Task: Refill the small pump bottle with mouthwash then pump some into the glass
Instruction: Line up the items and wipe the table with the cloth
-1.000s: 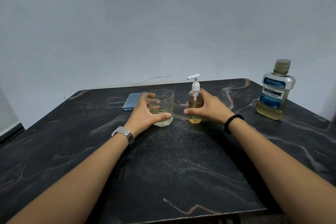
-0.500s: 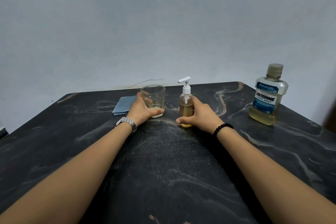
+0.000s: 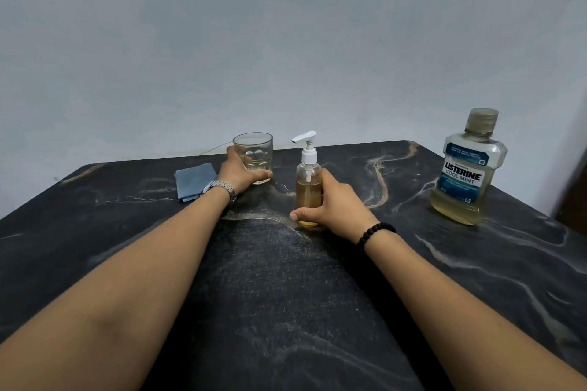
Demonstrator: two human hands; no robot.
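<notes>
Spanning the foreground, a black marble table (image 3: pixel 95 232) meets a pale wall (image 3: pixel 286 41).

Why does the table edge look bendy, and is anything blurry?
Head view: the wide lens bows the dark marble table edge; clear glass tumbler, small pump bottle and big mouthwash bottle look sharp; lighting soft, shadows faint.

You've got a black marble-look table (image 3: pixel 476 279) with pale and tan veins, pushed against a plain grey-white wall (image 3: pixel 286 41); dark strip at far right (image 3: pixel 576 194); light's soft, even.
</notes>
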